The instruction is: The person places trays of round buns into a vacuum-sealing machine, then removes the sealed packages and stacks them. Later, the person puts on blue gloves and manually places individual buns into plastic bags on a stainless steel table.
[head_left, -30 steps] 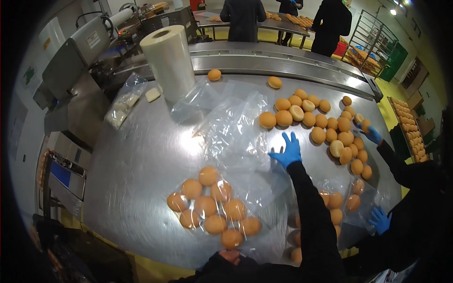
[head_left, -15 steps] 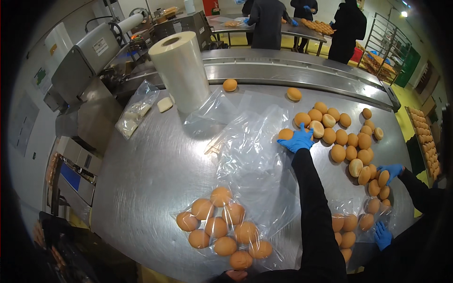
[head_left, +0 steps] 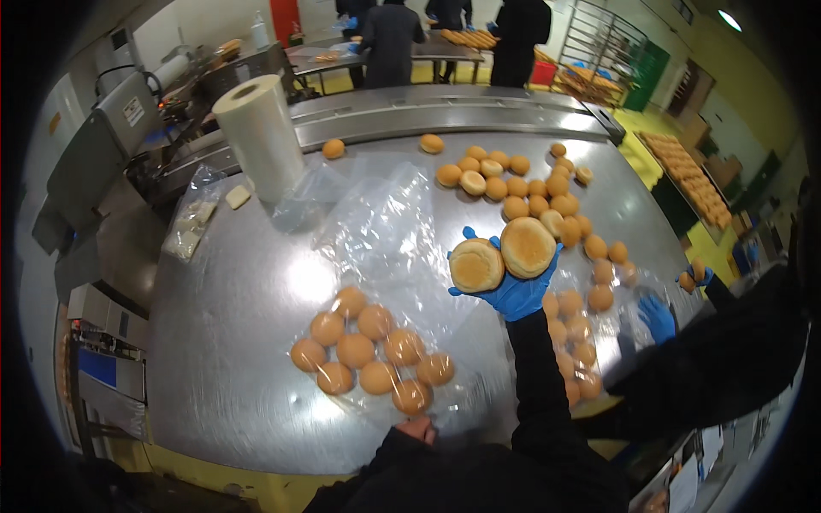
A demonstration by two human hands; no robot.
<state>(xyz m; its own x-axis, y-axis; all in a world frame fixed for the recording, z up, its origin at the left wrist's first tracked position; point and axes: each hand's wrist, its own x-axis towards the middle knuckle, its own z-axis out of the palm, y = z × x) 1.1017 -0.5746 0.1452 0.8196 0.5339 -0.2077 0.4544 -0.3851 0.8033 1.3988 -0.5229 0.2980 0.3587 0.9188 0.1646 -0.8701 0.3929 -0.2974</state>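
My right hand [head_left: 513,295], in a blue glove, is raised palm up above the table. Two round bread buns [head_left: 528,248] lie side by side in it, pale undersides showing, with fingers curled around their edges. My bare left hand [head_left: 416,429] is at the near table edge, closed at the margin of a clear plastic bag [head_left: 385,291]; its fingers are partly hidden. Several brown buns [head_left: 353,351] sit in the bag, in a cluster just beyond that hand. Loose buns [head_left: 538,205] are spread over the far right of the steel table [head_left: 231,342].
A large roll of clear film [head_left: 261,141] stands at the far left, beside a bag of pale pieces [head_left: 190,218]. At right, a co-worker's gloved hand [head_left: 657,320] touches another bagged group of buns [head_left: 575,329]; their other hand [head_left: 695,276] holds buns. A steel rail [head_left: 445,111] runs behind.
My right hand has picked up two buns from the loose group, turned palm up and drawn nearer. The view has shifted right. The co-worker's far hand has moved away from the table with buns.
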